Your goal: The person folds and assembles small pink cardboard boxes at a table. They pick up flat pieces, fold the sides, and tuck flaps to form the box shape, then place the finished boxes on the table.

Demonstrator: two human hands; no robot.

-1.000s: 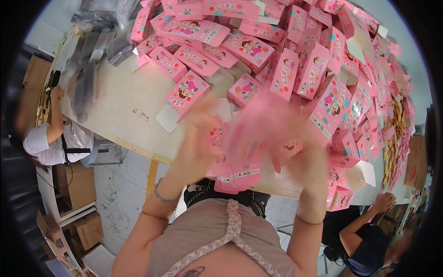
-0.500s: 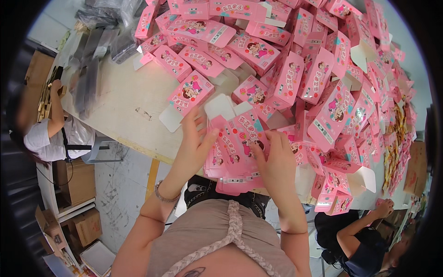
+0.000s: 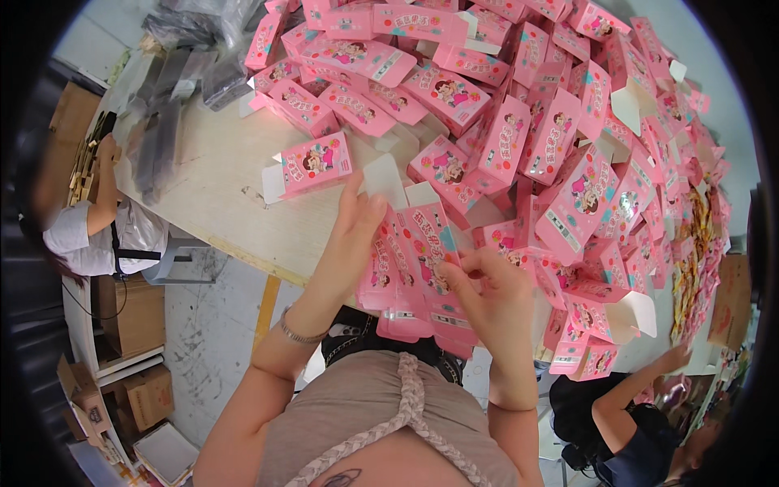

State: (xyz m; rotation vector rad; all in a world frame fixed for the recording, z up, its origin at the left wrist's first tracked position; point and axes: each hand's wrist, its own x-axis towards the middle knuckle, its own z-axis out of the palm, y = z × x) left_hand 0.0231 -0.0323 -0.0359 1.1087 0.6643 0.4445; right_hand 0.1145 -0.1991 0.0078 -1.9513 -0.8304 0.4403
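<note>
Pink carton [image 3: 430, 237] lies edge-pinched between the right hand's [image 3: 497, 296] thumb and fingers; I cannot tell the left hand's [image 3: 350, 235] grip.

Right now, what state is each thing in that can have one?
Flat pink cartons: stacked, overlapping.
Top pink carton: looks flat, white end flap extended.
Right hand: fingers closed on the top pink carton's edge.
Left hand: fingers near the flaps, grip unclear.
Lone pink box: formed, lying down, end flap open.
Heaped pink boxes: formed, jumbled, some flaps open.
</note>
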